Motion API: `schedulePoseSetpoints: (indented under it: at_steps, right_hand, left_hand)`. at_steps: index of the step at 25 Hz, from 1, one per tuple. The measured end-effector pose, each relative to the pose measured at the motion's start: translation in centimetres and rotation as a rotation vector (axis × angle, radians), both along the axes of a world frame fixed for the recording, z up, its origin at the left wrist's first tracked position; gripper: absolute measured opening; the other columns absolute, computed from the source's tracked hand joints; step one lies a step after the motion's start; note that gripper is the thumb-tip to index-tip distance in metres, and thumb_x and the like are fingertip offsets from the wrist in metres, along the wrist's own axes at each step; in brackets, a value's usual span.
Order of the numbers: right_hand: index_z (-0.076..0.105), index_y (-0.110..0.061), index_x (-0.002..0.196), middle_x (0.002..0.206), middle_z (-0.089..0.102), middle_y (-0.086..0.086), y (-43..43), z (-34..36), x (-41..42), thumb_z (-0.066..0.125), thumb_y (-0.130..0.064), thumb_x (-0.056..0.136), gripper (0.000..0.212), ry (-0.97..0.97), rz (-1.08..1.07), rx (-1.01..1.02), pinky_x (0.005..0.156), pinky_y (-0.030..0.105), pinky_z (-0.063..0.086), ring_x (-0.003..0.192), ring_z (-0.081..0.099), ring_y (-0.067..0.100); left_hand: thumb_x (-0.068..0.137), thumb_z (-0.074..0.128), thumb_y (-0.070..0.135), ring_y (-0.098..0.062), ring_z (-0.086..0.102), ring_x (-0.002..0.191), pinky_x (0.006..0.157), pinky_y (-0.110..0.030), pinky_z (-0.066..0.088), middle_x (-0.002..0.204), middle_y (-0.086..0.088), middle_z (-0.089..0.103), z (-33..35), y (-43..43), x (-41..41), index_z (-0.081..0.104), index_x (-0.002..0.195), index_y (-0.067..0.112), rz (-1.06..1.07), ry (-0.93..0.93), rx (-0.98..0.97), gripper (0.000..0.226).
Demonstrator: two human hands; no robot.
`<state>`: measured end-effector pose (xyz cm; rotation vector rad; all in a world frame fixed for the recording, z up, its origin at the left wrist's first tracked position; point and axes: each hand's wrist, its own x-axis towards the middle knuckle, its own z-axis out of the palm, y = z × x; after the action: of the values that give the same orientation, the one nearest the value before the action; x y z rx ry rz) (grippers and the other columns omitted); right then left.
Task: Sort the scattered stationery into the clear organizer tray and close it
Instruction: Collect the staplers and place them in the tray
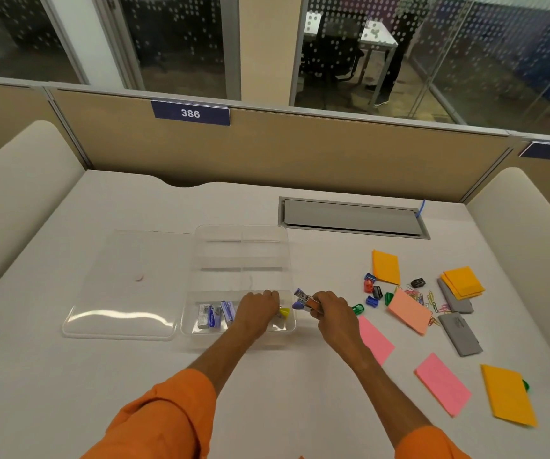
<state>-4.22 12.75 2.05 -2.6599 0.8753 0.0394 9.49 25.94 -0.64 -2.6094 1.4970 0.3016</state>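
A: Where is the clear plastic organizer tray (241, 260) sitting?

B: At the middle of the white table (68, 376), open, with its flat clear lid (124, 286) lying just beside it at nine o'clock. The far compartments look bare; the nearest one holds small blue-and-white staple boxes (215, 314) and a yellow clip (284, 313) toward its three o'clock end.

A: And the left hand (257, 309)?

B: It reaches into that nearest compartment, fingers curled downward beside the yellow clip. Whether they pinch anything I cannot tell, since the back of the hand hides them.

A: The right hand (331, 309)?

B: It is just past the tray's three o'clock edge, fingers pinched on a small metal stapler with purple ends (305, 300), held above the table.

A: What stationery is scattered about?

B: All at three o'clock from the tray: orange sticky-note pads (386, 267), pink note pads (442, 384), a salmon pad (407, 312), grey flat cases (460, 332), a tangle of coloured paper clips (427, 298), and several blue, red, black and green sharpeners or clips (373, 290), too small to tell apart.
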Motion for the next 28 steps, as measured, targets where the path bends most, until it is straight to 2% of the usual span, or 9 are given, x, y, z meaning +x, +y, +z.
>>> schedulePoseSetpoints:
  at_steps: [3,7,10,14,18,21,24,28]
  right_hand:
    - [0.059,-0.019,0.107,0.101,0.063,0.002,0.0,0.1,-0.1,0.057,-0.007,0.090,0.021,-0.001,0.004,0.001,0.068,0.033,0.044,0.086,0.056,0.022]
    - [0.059,-0.021,0.105,0.100,0.063,0.000,-0.2,0.1,0.3,0.058,-0.007,0.089,0.021,-0.007,-0.018,0.021,0.071,0.035,0.050,0.085,0.057,0.021]
    - [0.059,-0.021,0.107,0.101,0.063,0.000,0.1,0.1,0.7,0.059,-0.009,0.090,0.020,-0.009,-0.001,0.028,0.073,0.034,0.052,0.087,0.058,0.021]
    - [0.058,-0.021,0.107,0.102,0.062,0.000,0.8,0.1,1.0,0.060,-0.008,0.089,0.022,0.002,0.032,0.017,0.074,0.034,0.050,0.087,0.057,0.020]
    - [0.057,-0.021,0.106,0.101,0.061,0.000,1.0,0.0,0.9,0.059,-0.009,0.090,0.021,0.017,0.060,0.006,0.073,0.033,0.049,0.085,0.056,0.020]
    - [0.057,-0.021,0.105,0.103,0.060,0.000,1.0,0.2,1.1,0.058,-0.009,0.090,0.019,0.024,0.097,-0.019,0.073,0.033,0.047,0.085,0.056,0.020]
    - [0.057,-0.019,0.107,0.106,0.060,0.001,1.6,0.8,2.3,0.057,-0.006,0.089,0.022,0.015,0.167,-0.067,0.067,0.030,0.038,0.086,0.056,0.023]
    - [0.056,-0.011,0.113,0.114,0.056,0.008,3.8,1.6,4.9,0.055,0.000,0.087,0.028,0.065,0.288,-0.155,0.069,0.032,0.029,0.093,0.056,0.028]
  left_hand:
    - [0.091,0.060,0.018,-0.028,0.066,0.093,0.075,-0.036,0.049,0.109,-0.010,0.065,0.3,0.6,0.2,0.049,0.116,0.009,0.043,0.050,-0.081,0.028]
    - [0.092,0.056,0.020,-0.026,0.062,0.088,0.067,-0.032,0.038,0.100,-0.008,0.068,1.0,1.3,0.2,0.058,0.098,0.012,0.075,0.068,-0.167,0.011]
    - [0.084,0.066,0.022,-0.024,0.061,0.090,0.069,-0.032,0.043,0.098,-0.007,0.067,1.6,1.4,-0.1,0.065,0.096,0.012,0.050,0.120,-0.119,0.015]
    - [0.080,0.071,0.024,-0.024,0.060,0.088,0.070,-0.032,0.046,0.098,-0.008,0.065,2.0,1.1,0.2,0.063,0.092,0.012,0.050,0.203,-0.084,0.019]
    - [0.078,0.075,0.033,-0.024,0.063,0.083,0.076,-0.034,0.053,0.094,-0.008,0.068,2.5,1.1,0.6,0.070,0.088,0.011,0.098,0.355,-0.079,0.025]
    - [0.071,0.082,0.017,-0.018,0.066,0.080,0.076,-0.032,0.057,0.090,-0.003,0.070,3.2,2.1,1.8,0.076,0.082,0.013,0.255,0.496,-0.238,0.013]
    - [0.073,0.072,-0.002,-0.012,0.064,0.072,0.072,-0.026,0.055,0.086,0.001,0.071,3.9,3.5,3.0,0.074,0.078,0.015,0.436,0.479,-0.443,0.018]
    - [0.078,0.068,-0.004,-0.011,0.062,0.070,0.068,-0.022,0.050,0.079,0.006,0.065,4.1,5.0,3.6,0.073,0.080,0.012,0.555,0.453,-0.582,0.017]
